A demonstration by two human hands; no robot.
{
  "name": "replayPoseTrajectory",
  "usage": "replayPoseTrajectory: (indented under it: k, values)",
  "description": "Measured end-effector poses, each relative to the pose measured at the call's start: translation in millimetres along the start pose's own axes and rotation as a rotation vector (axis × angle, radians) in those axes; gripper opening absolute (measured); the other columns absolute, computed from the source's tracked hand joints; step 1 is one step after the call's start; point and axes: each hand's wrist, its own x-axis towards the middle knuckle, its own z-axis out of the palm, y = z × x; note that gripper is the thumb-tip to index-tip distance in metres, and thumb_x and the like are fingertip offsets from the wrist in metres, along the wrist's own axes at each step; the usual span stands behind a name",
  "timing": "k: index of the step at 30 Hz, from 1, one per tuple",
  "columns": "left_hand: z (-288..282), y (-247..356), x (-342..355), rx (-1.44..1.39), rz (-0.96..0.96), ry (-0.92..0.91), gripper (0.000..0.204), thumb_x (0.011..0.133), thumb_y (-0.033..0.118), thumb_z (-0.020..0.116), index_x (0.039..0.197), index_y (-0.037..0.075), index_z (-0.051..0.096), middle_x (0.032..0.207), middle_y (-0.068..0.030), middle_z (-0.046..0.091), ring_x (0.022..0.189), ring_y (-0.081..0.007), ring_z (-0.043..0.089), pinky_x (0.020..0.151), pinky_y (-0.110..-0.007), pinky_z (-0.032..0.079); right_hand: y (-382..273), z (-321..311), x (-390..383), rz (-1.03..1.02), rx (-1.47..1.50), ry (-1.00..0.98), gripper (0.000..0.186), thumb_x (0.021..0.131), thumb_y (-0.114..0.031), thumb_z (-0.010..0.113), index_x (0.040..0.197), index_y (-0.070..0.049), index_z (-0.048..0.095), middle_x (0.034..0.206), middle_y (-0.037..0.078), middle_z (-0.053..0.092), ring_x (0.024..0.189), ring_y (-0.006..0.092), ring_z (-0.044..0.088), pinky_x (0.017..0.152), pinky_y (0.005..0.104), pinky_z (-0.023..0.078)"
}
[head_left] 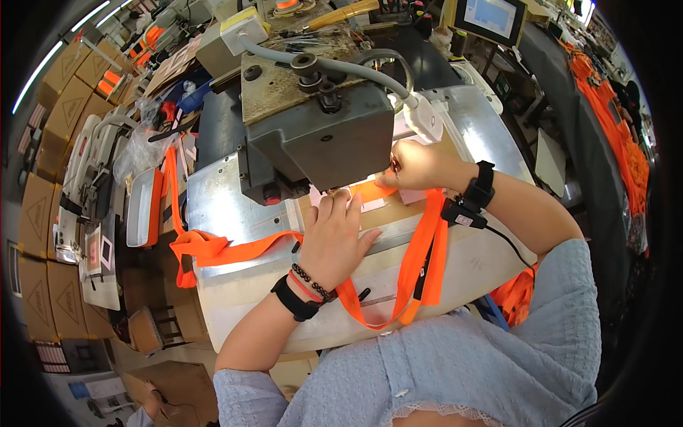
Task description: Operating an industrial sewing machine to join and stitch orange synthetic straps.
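Observation:
An orange fabric strap (427,249) runs across the flat metal sewing bed under the head of a sewing machine (327,132). My left hand (334,231) lies flat on the work just in front of the machine head, its fingers stretched out over the strap and a pale template (373,206). To the right of the head, my right hand (423,165) has its fingers curled, with thumb and fingertips pinching the strap. One length loops down toward my body, a black strip along it; another trails left into a bunched knot (199,245). The needle area is mostly hidden.
A lit white lamp (423,117) on a grey cable hangs beside the machine head. At left stand a white tray (144,208) and stacked cartons (37,217). A screen (489,16) is at the back; more orange straps (605,121) lie at right.

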Motion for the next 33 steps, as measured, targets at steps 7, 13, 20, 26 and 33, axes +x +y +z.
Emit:
replayPoseTrajectory:
  k: [7,13,20,26,33]
  values:
    - [3.5,-3.1,-0.1,0.030,0.073,0.031,0.063,0.090,0.043,0.066,0.132,-0.003,0.054,0.136,-0.0150,0.054,0.121,-0.0285,0.050,0.094,-0.044,0.040,-6.8,-1.4,-3.4,-0.017,-0.038,0.033,0.035,0.083,-0.031,0.076,0.079,0.002,0.068,0.070,0.012,0.066,0.063,0.0172,0.061,0.060,0.0348,0.048]
    - [1.4,-4.5,-0.1,0.062,0.119,0.013,0.057,0.091,0.040,0.066,0.130,-0.001,0.058,0.131,-0.0104,0.059,0.116,-0.0259,0.053,0.091,-0.042,0.040,-16.8,-4.8,-9.5,0.002,-0.070,0.050,0.036,0.081,-0.030,0.077,0.073,0.001,0.062,0.068,0.015,0.063,0.065,0.0230,0.063,0.060,0.0365,0.049]
    - [4.5,-6.4,-1.3,0.017,0.115,0.048,0.041,0.092,0.020,0.061,0.129,0.003,0.059,0.128,-0.0072,0.060,0.111,-0.0278,0.054,0.096,-0.046,0.040,-42.2,-2.9,-74.7,-0.606,-0.452,0.103,0.027,0.078,-0.022,0.076,0.097,-0.006,0.065,0.095,0.010,0.064,0.094,0.0294,0.063,0.082,0.0441,0.049]
    - [9.0,-8.3,-2.2,0.015,0.109,0.054,0.039,0.092,0.013,0.057,0.129,0.004,0.060,0.128,-0.0066,0.061,0.112,-0.0272,0.054,0.094,-0.046,0.041,-44.7,64.4,-116.9,-0.888,-0.134,-0.235,0.022,0.085,-0.024,0.071,0.103,-0.012,0.067,0.102,0.003,0.064,0.109,0.0236,0.058,0.086,0.0433,0.046]
    - [3.6,-19.4,0.2,-0.069,0.142,0.011,0.040,0.092,0.010,0.055,0.132,0.007,0.058,0.128,-0.0061,0.061,0.111,-0.0288,0.054,0.093,-0.046,0.040,-39.6,-18.7,-127.3,-0.629,0.047,-0.315,0.019,0.087,-0.018,0.071,0.095,-0.002,0.066,0.083,0.010,0.065,0.081,0.0309,0.062,0.077,0.0392,0.048]
